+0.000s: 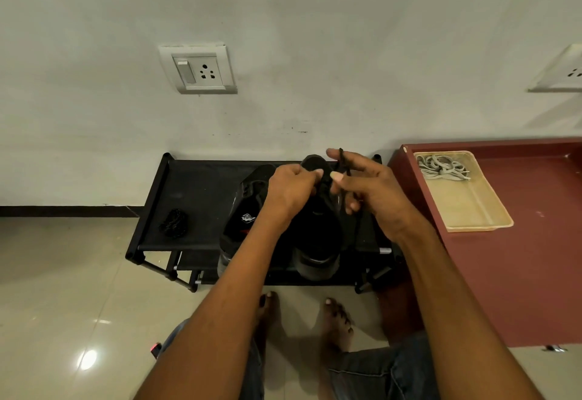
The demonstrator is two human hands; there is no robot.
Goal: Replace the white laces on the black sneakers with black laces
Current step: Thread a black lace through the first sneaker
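**Black lace being worked into a sneaker on the rack**

Here, in the head view, both hands meet just above the middle of the frame, over a low black rack (195,198) that stands against a white wall (315,37). Two black sneakers sit on the rack's top shelf. The right sneaker (318,236) lies under the hands. The left sneaker (242,220) sits just beside it, tilted, with a small white logo on its side.

The left hand (291,187) has its fingers curled in tight, pinching something dark at the sneaker's lacing area; what it pinches is too dark to tell apart from the shoe. The right hand (368,188) holds a black lace (344,163) between thumb and fingers, and the lace's end sticks up past the index finger near the shoe's far end. The other fingers of that hand are loosely bent.

At the left of the shelf, well apart from the shoes, lies a small bundle of black cord (174,222).

At the right of the frame stands a dark red table (535,258), and on it a pale plastic tray (478,210). The white laces (442,168) lie in a loose heap in the tray's far end.

In the upper left, a wall socket (198,69) with a switch is set into the wall. Along the bottom, bare feet rest on a glossy tiled floor (63,305).
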